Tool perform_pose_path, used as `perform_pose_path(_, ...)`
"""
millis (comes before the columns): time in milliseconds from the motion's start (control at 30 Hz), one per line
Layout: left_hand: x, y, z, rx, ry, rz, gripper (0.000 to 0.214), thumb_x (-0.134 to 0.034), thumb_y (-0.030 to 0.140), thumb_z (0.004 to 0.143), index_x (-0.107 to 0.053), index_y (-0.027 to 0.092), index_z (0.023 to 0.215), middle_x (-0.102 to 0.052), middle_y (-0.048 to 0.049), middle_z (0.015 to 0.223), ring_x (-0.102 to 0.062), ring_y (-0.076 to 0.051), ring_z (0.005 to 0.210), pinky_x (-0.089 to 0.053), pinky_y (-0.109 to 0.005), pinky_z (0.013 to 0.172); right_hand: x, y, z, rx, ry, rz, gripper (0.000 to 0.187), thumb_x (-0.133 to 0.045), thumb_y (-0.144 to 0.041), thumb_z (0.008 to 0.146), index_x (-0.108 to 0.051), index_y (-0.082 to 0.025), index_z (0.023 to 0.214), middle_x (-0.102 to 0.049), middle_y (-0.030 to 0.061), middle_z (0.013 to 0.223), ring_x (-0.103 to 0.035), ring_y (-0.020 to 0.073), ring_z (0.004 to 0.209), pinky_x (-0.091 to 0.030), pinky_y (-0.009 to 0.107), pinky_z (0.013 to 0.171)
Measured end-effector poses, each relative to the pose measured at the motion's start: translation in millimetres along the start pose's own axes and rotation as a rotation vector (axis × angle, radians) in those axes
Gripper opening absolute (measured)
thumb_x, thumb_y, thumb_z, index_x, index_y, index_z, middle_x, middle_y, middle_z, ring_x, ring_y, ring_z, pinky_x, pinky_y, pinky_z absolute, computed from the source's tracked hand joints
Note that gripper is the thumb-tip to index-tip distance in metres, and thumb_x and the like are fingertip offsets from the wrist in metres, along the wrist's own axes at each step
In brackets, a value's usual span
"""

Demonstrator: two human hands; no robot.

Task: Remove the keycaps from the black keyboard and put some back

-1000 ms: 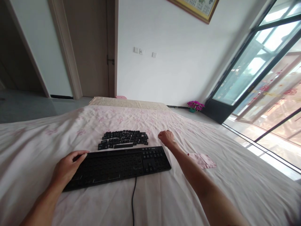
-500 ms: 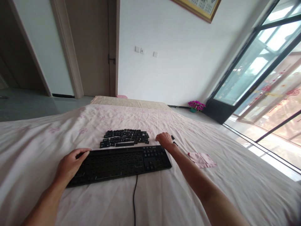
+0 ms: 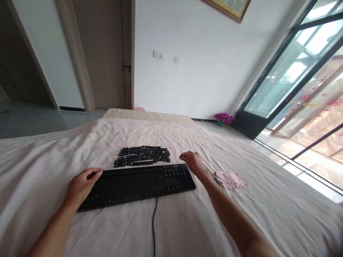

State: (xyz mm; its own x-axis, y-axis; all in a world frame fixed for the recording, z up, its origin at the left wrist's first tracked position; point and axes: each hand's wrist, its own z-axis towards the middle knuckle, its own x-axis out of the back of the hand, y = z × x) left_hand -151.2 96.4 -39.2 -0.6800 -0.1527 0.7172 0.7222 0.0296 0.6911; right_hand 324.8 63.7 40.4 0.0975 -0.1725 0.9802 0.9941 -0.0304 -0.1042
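A black keyboard (image 3: pixel 125 187) lies slightly turned on the bedsheet, most of its left and middle part stripped of keycaps. My left hand (image 3: pixel 84 184) holds its upper left corner between thumb and fingers. Beyond its far edge, loose black keycaps (image 3: pixel 144 154) lie grouped in rows, with a long space bar (image 3: pixel 142 163) in front. My right hand (image 3: pixel 192 161) is just past the keyboard's upper right corner, closed in a pinch. A small dark piece that looks like a keycap shows at its fingertips. Another dark bit is partly hidden behind this hand.
A folded pink cloth (image 3: pixel 230 180) lies right of my right forearm, with a dark object (image 3: pixel 217 181) at its left edge. The keyboard's cable (image 3: pixel 153 225) runs toward me over the wrinkled sheet (image 3: pixel 115 232). Purple flowers (image 3: pixel 224 119) stand on the floor by the glass door.
My right hand has shifted slightly to the right, and a small dark piece now shows at its fingertips. My left hand and the keyboard stay nearly in place.
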Motion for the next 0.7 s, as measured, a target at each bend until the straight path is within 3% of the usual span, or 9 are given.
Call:
perform_pose_path(100, 0.0, 1, -1, 0.005, 0.010, 0.005, 0.033, -0.056, 0.048, 0.079, -0.072, 0.029, 0.102, -0.074, 0.0011, 0.103, -0.066, -0.022, 0.095, -0.047, -0.026, 0.080, 4, -1, -31, 0.089, 0.057, 0.230, 0.024, -0.055, -0.034, 0.090, -0.074, -0.026, 0.101, -0.069, 0.0022, 0.096, -0.062, 0.0167, 0.089, -0.042, 0.025, 0.077)
perform_pose_path(233, 1.0, 2, -2, 0.006, 0.010, -0.004, 0.033, -0.056, 0.047, 0.079, -0.072, 0.029, 0.101, -0.074, 0.0019, 0.103, -0.066, -0.021, 0.095, -0.047, -0.025, 0.079, 2, -8, -67, 0.185, 0.085, 0.330, 0.019, -0.058, -0.033, 0.089, -0.074, -0.026, 0.097, -0.067, 0.0020, 0.093, -0.061, 0.0163, 0.086, -0.043, 0.027, 0.077)
perform_pose_path(367, 1.3, 2, -3, 0.014, 0.004, -0.006, 0.032, -0.056, 0.047, 0.079, -0.071, 0.029, 0.101, -0.073, 0.0021, 0.102, -0.066, -0.021, 0.094, -0.047, -0.025, 0.078, -6, -12, -82, 0.234, 0.095, 0.288, 0.018, -0.058, -0.033, 0.091, -0.074, -0.026, 0.097, -0.066, 0.0026, 0.092, -0.060, 0.0169, 0.086, -0.045, 0.028, 0.078)
perform_pose_path(700, 1.2, 1, -2, 0.026, 0.003, 0.011, 0.033, -0.056, 0.048, 0.079, -0.071, 0.030, 0.102, -0.073, 0.0022, 0.103, -0.066, -0.021, 0.094, -0.047, -0.027, 0.079, -20, -13, -85, 0.390, 0.138, -0.001, 0.021, -0.053, -0.033, 0.095, -0.072, -0.025, 0.101, -0.060, 0.0027, 0.081, -0.055, 0.0163, 0.078, -0.039, 0.029, 0.071)
